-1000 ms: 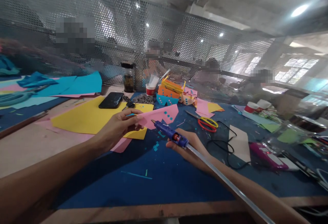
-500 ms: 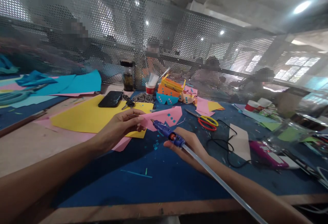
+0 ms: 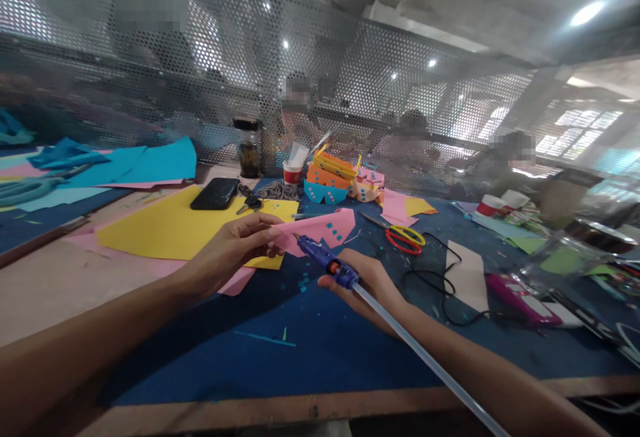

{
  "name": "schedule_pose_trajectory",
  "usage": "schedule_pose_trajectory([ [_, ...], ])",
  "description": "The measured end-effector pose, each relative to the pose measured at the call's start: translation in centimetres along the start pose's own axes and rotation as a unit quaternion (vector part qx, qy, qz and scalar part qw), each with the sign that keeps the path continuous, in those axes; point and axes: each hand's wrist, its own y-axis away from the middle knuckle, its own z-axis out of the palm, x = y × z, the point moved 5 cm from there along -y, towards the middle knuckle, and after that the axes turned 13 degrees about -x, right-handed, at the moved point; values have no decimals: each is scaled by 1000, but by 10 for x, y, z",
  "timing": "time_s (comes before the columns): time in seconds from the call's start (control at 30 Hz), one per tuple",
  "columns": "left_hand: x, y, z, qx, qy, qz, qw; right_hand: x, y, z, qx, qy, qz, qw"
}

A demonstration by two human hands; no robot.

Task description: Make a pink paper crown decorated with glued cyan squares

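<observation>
My left hand [image 3: 245, 244] pinches the left end of a folded pink paper piece [image 3: 320, 227] dotted with small blue squares. It is held above the blue table mat [image 3: 260, 370]. In my right hand [image 3: 373, 277] is a dark blue hot glue gun [image 3: 325, 260], its nozzle at the pink paper near my left fingertips; whether it touches I cannot tell. A long clear glue stick [image 3: 425, 357] sticks out of the gun's back end. Small blue paper squares [image 3: 303, 282] lie on the mat below.
Yellow sheets [image 3: 155, 227] with a black phone [image 3: 215, 194] and keys [image 3: 249, 204] lie left. Folded paper pieces [image 3: 327, 190] stand at the back by a paper cup [image 3: 293, 172]. Scissors [image 3: 405, 238], a black cord [image 3: 445, 284] and a glass jar [image 3: 565, 257] are right.
Both hands, the pink paper and the glue gun keep almost the same place. The view has shifted very slightly. Behind the mesh at the left, a person appears higher than before.
</observation>
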Motion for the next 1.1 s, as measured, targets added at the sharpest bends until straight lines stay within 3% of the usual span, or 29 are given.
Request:
schedule_pose_trajectory([
  [1.1, 0, 0, 2, -30, -15, 3, 999, 5, 1, 4, 7, 0, -29, 1000],
])
